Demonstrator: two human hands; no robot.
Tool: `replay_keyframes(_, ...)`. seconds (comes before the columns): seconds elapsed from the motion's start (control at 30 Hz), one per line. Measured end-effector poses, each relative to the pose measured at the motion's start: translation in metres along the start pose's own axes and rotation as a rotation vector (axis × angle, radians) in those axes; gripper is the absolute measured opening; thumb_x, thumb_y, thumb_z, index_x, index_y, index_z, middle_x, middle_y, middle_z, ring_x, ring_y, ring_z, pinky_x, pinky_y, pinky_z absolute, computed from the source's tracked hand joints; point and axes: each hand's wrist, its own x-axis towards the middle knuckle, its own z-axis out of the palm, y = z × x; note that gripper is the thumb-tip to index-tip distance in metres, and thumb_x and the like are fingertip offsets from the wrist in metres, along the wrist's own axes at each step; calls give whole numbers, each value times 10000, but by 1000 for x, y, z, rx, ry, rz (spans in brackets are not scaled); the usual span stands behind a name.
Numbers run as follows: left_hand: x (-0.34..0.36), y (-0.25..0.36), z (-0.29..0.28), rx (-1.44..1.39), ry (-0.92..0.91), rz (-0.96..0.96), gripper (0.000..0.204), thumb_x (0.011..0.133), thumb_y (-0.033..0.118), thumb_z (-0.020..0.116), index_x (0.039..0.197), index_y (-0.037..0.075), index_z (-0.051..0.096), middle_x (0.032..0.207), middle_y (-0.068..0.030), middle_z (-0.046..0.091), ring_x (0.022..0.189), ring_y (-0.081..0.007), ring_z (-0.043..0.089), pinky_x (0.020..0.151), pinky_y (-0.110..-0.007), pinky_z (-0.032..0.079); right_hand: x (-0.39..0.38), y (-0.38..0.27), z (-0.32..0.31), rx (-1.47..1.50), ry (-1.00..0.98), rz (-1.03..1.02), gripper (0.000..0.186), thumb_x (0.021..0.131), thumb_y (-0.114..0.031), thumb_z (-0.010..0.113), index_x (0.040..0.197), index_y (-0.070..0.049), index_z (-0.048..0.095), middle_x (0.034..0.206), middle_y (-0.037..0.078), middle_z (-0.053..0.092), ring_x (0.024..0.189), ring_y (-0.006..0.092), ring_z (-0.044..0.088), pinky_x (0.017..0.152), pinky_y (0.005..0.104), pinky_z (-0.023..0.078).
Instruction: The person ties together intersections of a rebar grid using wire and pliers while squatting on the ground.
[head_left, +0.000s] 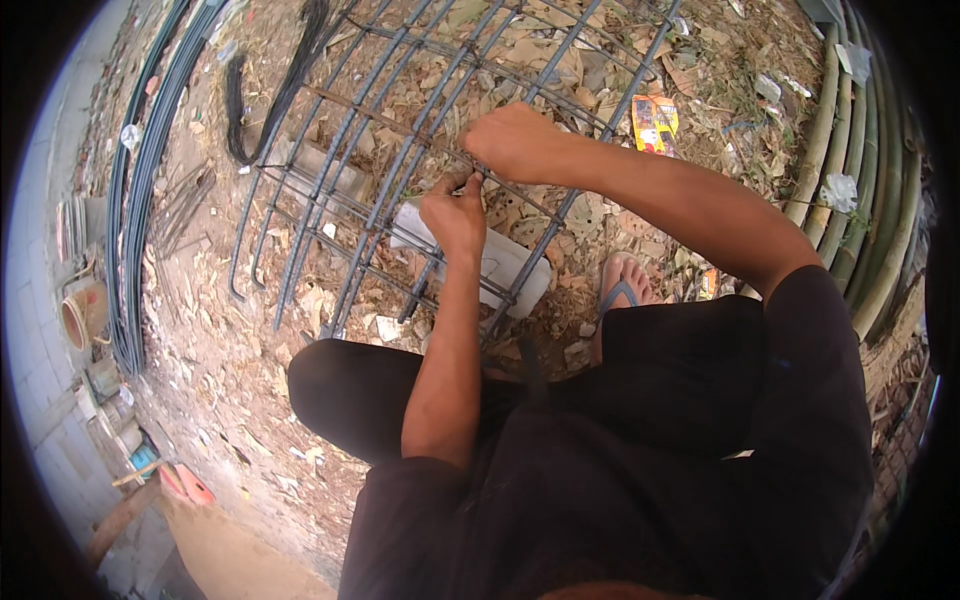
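Observation:
A cage of grey steel rebar (375,222), crossed by thinner rods, lies before my knees. My left hand (456,212) is closed in a pinch, its thumb and finger meeting right at a thin cross rod. Just above and to the right, my right hand (517,143) is curled into a fist against the same rod, close to the left fingertips. Whatever either hand holds is hidden or too small to make out. Under the cage, below the hands, sits a pale grey block (515,272).
Thin dark wire (285,85) hangs over the cage's far left. Long rebar (130,215) lies on the left, bamboo poles (850,150) on the right. A yellow and red packet (655,125) rests among dry leaves. My sandalled foot (622,284) stands beside the cage.

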Motion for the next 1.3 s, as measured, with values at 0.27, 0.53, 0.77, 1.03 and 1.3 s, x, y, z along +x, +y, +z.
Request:
replay_keyframes(0.27,-4,16,3,31,-27,5,240,835,182,797,977,-10,801,852,-218,760,753,-291,728,762,-376,548,32,42,30,13,28,-23,169,819,-155,732,954,-54,752,872,173,735,848,369,732,711,489,576)
replay_keyframes(0.53,-7,12,3,-25,31,36,163,812,103,808,930,-8,795,893,-255,743,831,-404,733,788,-428,553,39,24,25,-7,-117,80,205,831,-225,757,927,-44,755,874,185,727,907,414,705,904,507,518)
replay_keyframes(0.77,-8,10,4,10,57,60,176,816,125,810,937,-2,800,883,-232,752,796,-360,731,766,-407,549,33,34,23,90,-115,-46,293,933,-271,629,868,-1,721,841,235,703,889,428,691,876,536,487)
replay_keyframes(1.03,-5,17,11,-14,75,107,201,813,156,822,938,0,805,842,-239,745,741,-338,725,730,-398,541,35,53,36,16,-146,-93,343,952,-312,549,883,-9,696,910,204,726,884,411,698,820,537,514)
replay_keyframes(1.3,-7,18,-2,-31,17,-37,160,817,101,796,931,-11,791,902,-236,745,840,-409,716,789,-447,541,-52,44,26,-142,79,-123,311,898,-155,658,1199,-76,651,1058,64,637,1122,288,560,929,458,472)
